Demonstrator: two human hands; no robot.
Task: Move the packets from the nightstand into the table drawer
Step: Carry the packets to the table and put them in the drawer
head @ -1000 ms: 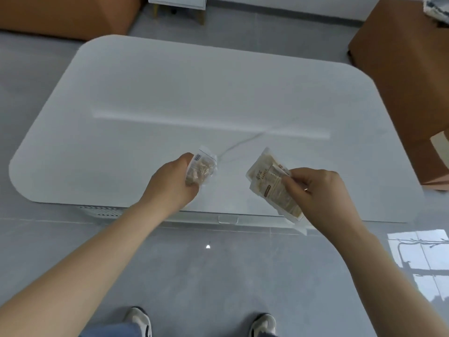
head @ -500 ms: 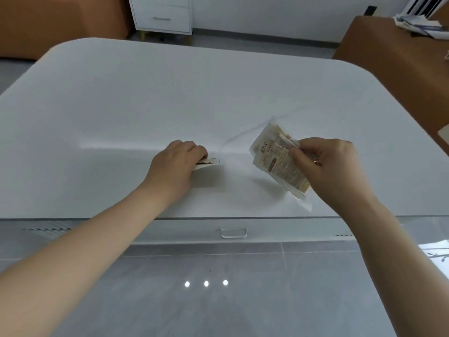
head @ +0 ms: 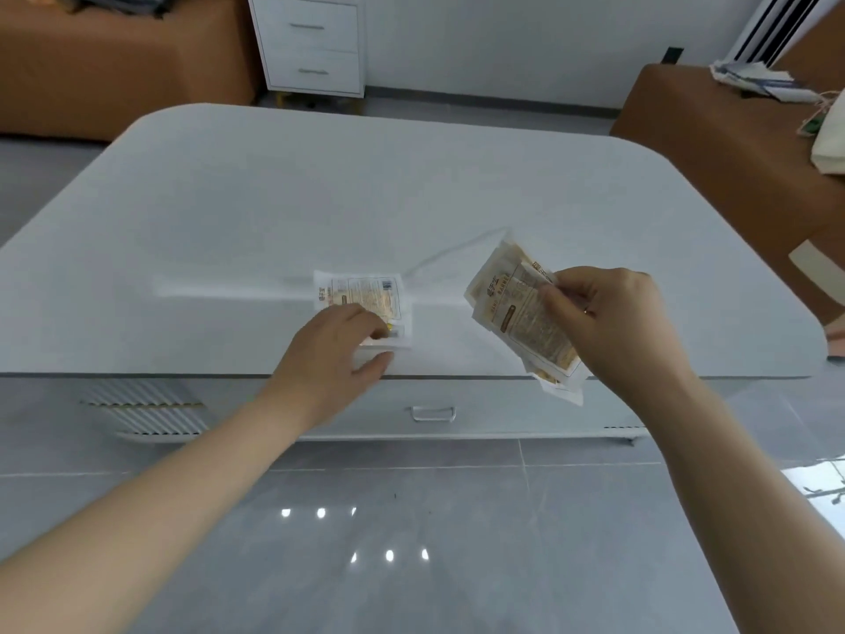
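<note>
A white and tan snack packet [head: 361,297] lies flat on the white table [head: 320,199], close to its front edge. My left hand [head: 334,359] hovers over the packet's near edge; the fingertips touch it and the thumb is spread apart below. My right hand [head: 612,322] grips a fanned bunch of similar packets [head: 516,313], held tilted above the table's front right part. The table drawer's front is closed, its small handle [head: 433,413] below the edge between my hands.
A white nightstand [head: 311,43] with two drawers stands against the far wall. Brown upholstered furniture sits at the back left [head: 114,70] and at the right [head: 731,144], with papers on the right piece. Grey tiled floor [head: 411,519] lies below me.
My left hand lowered its packet onto the table and loosened its grip; the packet now lies flat. My right hand kept its bunch. The view came closer and lower.
</note>
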